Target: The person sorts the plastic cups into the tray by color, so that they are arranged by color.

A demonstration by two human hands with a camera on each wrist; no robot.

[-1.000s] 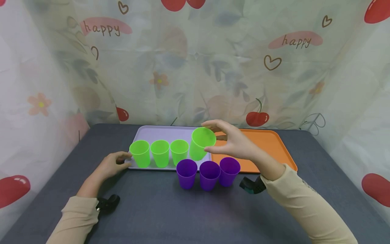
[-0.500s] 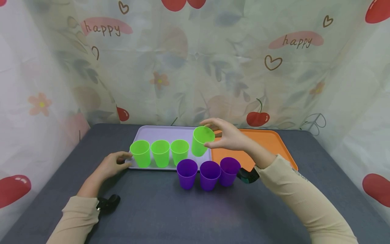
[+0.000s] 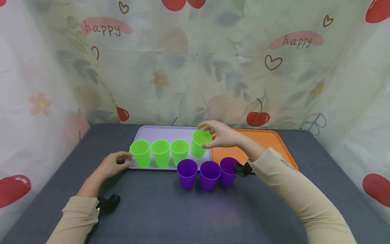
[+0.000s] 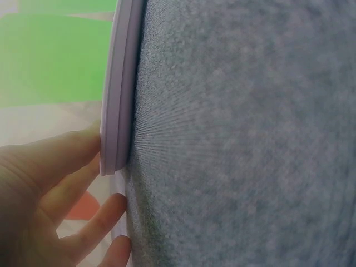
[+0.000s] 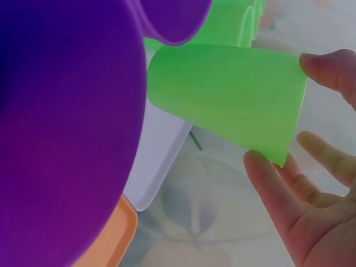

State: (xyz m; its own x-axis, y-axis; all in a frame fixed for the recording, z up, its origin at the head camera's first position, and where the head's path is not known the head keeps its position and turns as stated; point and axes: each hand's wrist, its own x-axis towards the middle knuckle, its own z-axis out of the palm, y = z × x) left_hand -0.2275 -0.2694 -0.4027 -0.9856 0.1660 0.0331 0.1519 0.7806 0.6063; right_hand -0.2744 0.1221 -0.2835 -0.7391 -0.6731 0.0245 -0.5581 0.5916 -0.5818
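My right hand (image 3: 223,135) holds a green plastic cup (image 3: 198,149) near its rim, thumb on one side and fingers on the other. That cup stands upright at the right end of the lavender tray (image 3: 164,132). To its left, three more green cups (image 3: 160,154) form a row on the tray. With thumb and fingers, my left hand (image 3: 111,166) grips the tray's left front corner. The left wrist view shows the thumb against the tray rim (image 4: 118,83). In the right wrist view, fingertips touch the cup's (image 5: 233,100) rim end.
Three purple cups (image 3: 209,176) stand on the dark tablecloth (image 3: 170,210) in front of the trays. The rightmost is partly covered by my right wrist camera (image 3: 243,169). An orange tray (image 3: 268,142) adjoins the lavender one on the right. A printed curtain (image 3: 195,84) hangs behind.
My right hand and the green cup rose slightly, then came down and a little left onto the tray's right end. The right forearm swung left. My left hand stayed still.
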